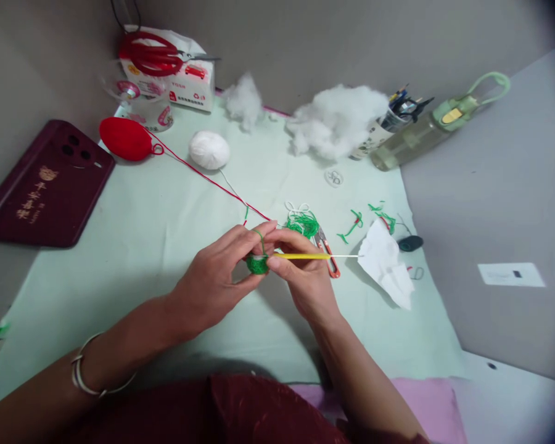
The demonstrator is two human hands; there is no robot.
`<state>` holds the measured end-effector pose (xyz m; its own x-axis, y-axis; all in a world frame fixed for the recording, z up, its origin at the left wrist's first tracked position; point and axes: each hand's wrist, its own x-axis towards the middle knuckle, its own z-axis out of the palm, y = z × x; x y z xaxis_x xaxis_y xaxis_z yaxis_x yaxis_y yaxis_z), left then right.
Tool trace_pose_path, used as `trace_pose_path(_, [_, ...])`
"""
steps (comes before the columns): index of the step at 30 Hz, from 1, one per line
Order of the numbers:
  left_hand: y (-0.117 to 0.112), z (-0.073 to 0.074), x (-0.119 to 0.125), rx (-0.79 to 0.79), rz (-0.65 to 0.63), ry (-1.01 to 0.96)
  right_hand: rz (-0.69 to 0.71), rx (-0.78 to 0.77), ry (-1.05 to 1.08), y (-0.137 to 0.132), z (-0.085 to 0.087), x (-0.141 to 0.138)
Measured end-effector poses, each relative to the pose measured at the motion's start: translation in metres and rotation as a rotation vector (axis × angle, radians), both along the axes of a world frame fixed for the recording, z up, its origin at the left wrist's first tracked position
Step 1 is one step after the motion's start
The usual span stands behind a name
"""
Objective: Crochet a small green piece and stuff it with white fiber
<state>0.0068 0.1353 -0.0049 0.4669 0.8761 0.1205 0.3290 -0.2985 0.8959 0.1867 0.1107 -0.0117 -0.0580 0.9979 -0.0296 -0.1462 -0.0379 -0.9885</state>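
Between the fingers of my left hand (pixel 217 274) is a small green crochet piece (pixel 258 265), pinched from below by the thumb. A strand of green yarn (pixel 262 242) runs up from it over my left index finger. My right hand (pixel 308 271) grips a crochet hook (pixel 303 256) with a yellow handle, held level; its tip is at the green piece, partly hidden by fingers. Just beyond my right hand lies a tangle of green yarn (pixel 303 223) with some white strands. Orange-handled thread snips (pixel 328 253) lie beside it, partly behind the hand.
Behind are a red yarn ball (pixel 126 139), a white yarn ball (pixel 209 150) and white stuffing (pixel 337 120). A phone (pixel 49 185) lies left. At right are a crumpled tissue (pixel 385 265), a green bottle (pixel 411 142) and a pen cup (pixel 383 132). Red scissors (pixel 152 54) rest on a tissue pack (pixel 192 86).
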Motion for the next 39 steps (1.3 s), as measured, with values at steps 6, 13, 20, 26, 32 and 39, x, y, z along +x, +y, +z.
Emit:
trace_pose_path(6, [0.005, -0.008, -0.001, -0.101, -0.013, -0.001, 0.005, -0.072, -0.014, 0.010, -0.003, -0.005])
trace_pose_path(13, [0.013, -0.006, -0.011, -0.311, -0.213, -0.117, 0.020, -0.137, 0.136, 0.013, -0.016, 0.008])
trace_pose_path(20, [0.017, -0.004, -0.009, -0.601, -0.146, -0.174, 0.047, -0.053, 0.088, 0.010, -0.012, 0.011])
trace_pose_path(26, [0.010, -0.019, 0.002, -0.559, -0.019, -0.265, 0.051, -0.243, 0.218, 0.009, -0.016, 0.005])
trace_pose_path(32, [0.009, -0.026, 0.002, -0.542, 0.026, -0.280, 0.040, -0.411, 0.389, 0.009, -0.016, 0.000])
trace_pose_path(39, [0.019, -0.016, -0.009, -0.754, -0.144, -0.346, 0.073, -0.393, 0.318, 0.010, -0.015, 0.004])
